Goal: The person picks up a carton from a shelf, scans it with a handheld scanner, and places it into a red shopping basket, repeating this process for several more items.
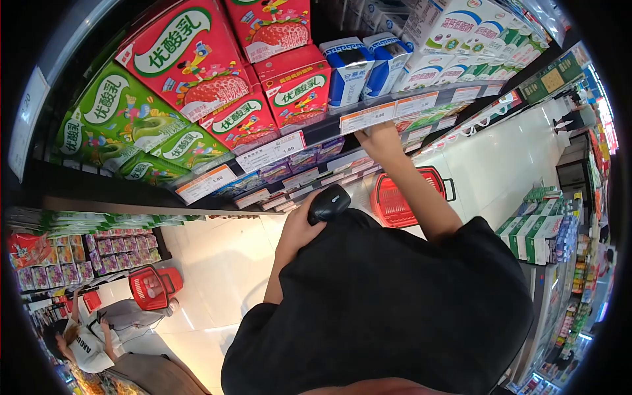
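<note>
My left hand [297,230] is closed around a black handheld scanner [330,203], held low in front of the shelf. Up at the shelf edge, my right hand [382,141] touches the underside of a price label strip [367,119]; its fingertips are hidden there. Above that strip stand blue-and-white milk cartons [347,71]. Red strawberry milk-drink boxes [293,87] are to their left, with green boxes [125,108] farther left. White milk cartons [461,36] fill the right part of the shelf.
Lower shelves hold purple packs [303,158]. A red shopping basket [403,197] stands on the floor beyond my right arm. At lower left, a person [92,345] is near another red basket [150,288]. Stacked green-and-white cartons [536,227] stand at right.
</note>
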Motion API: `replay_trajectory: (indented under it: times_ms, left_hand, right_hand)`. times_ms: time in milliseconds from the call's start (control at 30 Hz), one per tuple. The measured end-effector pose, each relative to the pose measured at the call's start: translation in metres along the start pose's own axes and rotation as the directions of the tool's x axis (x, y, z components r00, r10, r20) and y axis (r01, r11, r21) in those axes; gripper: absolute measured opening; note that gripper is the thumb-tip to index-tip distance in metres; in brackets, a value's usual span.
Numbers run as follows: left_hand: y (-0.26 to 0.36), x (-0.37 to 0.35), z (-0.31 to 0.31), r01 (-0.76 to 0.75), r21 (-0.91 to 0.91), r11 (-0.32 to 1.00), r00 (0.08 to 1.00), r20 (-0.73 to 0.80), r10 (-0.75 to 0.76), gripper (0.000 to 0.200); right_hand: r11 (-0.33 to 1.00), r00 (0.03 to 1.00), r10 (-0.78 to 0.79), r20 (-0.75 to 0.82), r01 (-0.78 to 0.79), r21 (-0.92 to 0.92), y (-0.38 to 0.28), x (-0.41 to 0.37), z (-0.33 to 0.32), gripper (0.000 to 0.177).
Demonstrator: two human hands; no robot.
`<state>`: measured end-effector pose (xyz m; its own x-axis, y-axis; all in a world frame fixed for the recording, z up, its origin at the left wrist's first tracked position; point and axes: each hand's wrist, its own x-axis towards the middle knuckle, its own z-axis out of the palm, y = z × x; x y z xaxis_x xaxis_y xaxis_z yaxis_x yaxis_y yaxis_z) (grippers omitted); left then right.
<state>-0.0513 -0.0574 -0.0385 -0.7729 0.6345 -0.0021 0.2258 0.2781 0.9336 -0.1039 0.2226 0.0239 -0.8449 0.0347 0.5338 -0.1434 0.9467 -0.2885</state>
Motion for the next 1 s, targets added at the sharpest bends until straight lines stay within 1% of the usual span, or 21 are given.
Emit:
replay_trajectory:
  times_ms: [33,67,133,200,267,300,333,400,433,467,500,533,567,600,667,733,800,867,933,967,1000]
  left_hand:
    - [-0.001,0.001,-0.001,0.003,0.000,1.000,1.000,0.001,-0.003,0.075]
    - [-0.001,0.002,-0.002,-0.005,0.008,1.000,1.000,0.007,0.005,0.075]
    - [0.000,0.003,-0.002,-0.009,0.016,1.000,1.000,0.018,0.008,0.075]
    - [0.002,0.002,-0.002,0.011,0.008,1.000,0.998,0.054,-0.011,0.076]
    - [0.001,0.003,-0.002,0.026,0.017,1.000,0.997,0.078,-0.028,0.076]
    - [0.000,0.003,-0.002,0.038,0.025,0.999,0.995,0.092,-0.041,0.076]
    - [-0.001,0.003,-0.001,0.040,0.025,0.999,0.994,0.098,-0.042,0.076]
    - [-0.004,0.005,0.001,-0.005,0.053,0.999,0.997,0.080,0.001,0.078]
    - [-0.005,0.005,0.002,-0.006,0.051,0.999,0.996,0.086,0.002,0.078]
    - [-0.007,0.005,0.003,-0.023,0.045,0.999,0.997,0.079,0.019,0.078]
    - [-0.006,0.005,0.003,-0.039,0.038,0.999,0.997,0.071,0.036,0.077]
    - [-0.006,0.005,0.003,-0.036,0.036,0.999,0.996,0.078,0.033,0.077]
    - [-0.006,0.005,0.003,-0.035,0.023,0.999,0.996,0.078,0.033,0.077]
    - [-0.005,0.005,0.003,-0.034,0.010,0.999,0.996,0.077,0.034,0.076]
    - [-0.005,0.006,0.005,-0.039,-0.005,0.999,0.996,0.082,0.040,0.076]
    - [-0.006,0.005,0.008,-0.046,0.004,0.999,0.995,0.090,0.045,0.076]
    - [-0.008,0.003,0.010,-0.057,0.011,0.998,0.994,0.099,0.055,0.077]
    - [-0.010,0.002,0.012,-0.070,0.019,0.997,0.993,0.101,0.068,0.077]
    - [-0.008,0.000,0.011,-0.028,0.002,1.000,0.993,0.112,0.028,0.078]
    - [-0.008,-0.002,0.010,-0.025,0.002,1.000,0.994,0.106,0.024,0.078]
    - [-0.004,-0.003,0.008,0.013,-0.017,1.000,0.994,0.108,-0.011,0.078]
  right_hand:
    - [0.989,0.993,0.056,-0.107,-0.040,0.145,-0.007,-0.014,-0.008,0.051]
    - [0.988,0.993,0.058,-0.104,-0.042,0.146,-0.012,-0.024,-0.015,0.051]
    - [0.975,0.968,0.136,-0.210,-0.094,0.199,-0.021,-0.042,-0.026,0.063]
    - [0.968,0.972,0.185,-0.147,-0.155,0.198,-0.019,-0.055,-0.034,0.066]
    - [0.823,0.916,0.373,-0.149,-0.252,0.508,-0.014,-0.066,-0.032,0.063]
    - [0.678,0.870,0.468,-0.157,-0.239,0.695,-0.020,-0.065,-0.033,0.053]
    - [0.678,0.867,0.473,-0.157,-0.244,0.693,-0.015,-0.071,-0.032,0.053]
    - [0.175,0.735,0.665,0.130,-0.322,0.930,-0.007,-0.083,-0.034,0.045]
    - [-0.105,0.722,0.641,0.262,-0.256,0.961,-0.010,-0.088,-0.036,0.043]
    - [-0.103,0.717,0.646,0.261,-0.256,0.961,-0.014,-0.092,-0.039,0.043]
    - [-0.419,0.625,0.604,0.495,-0.279,0.864,-0.022,-0.091,-0.047,0.047]
    - [-0.692,0.529,0.483,0.698,-0.259,0.674,-0.026,-0.092,-0.051,0.051]
    - [-0.789,0.492,0.394,0.776,-0.253,0.560,-0.023,-0.101,-0.045,0.057]
    - [-0.789,0.487,0.397,0.777,-0.250,0.560,-0.020,-0.110,-0.039,0.057]
    - [-0.945,0.585,0.081,0.807,-0.214,0.249,-0.018,-0.127,-0.029,0.061]
    - [-0.953,0.609,0.041,0.792,-0.215,0.215,-0.024,-0.130,-0.029,0.064]
    - [-0.834,0.705,0.029,0.709,-0.374,0.406,-0.029,-0.129,-0.032,0.064]
    - [-0.780,0.726,0.039,0.686,-0.407,0.475,-0.033,-0.124,-0.037,0.061]
    - [-0.273,0.722,0.395,0.568,-0.499,0.823,-0.038,-0.111,-0.039,0.065]
    - [-0.070,0.706,0.475,0.525,-0.564,0.823,-0.038,-0.104,-0.045,0.068]
    - [-0.072,0.706,0.471,0.529,-0.567,0.821,-0.040,-0.098,-0.051,0.068]
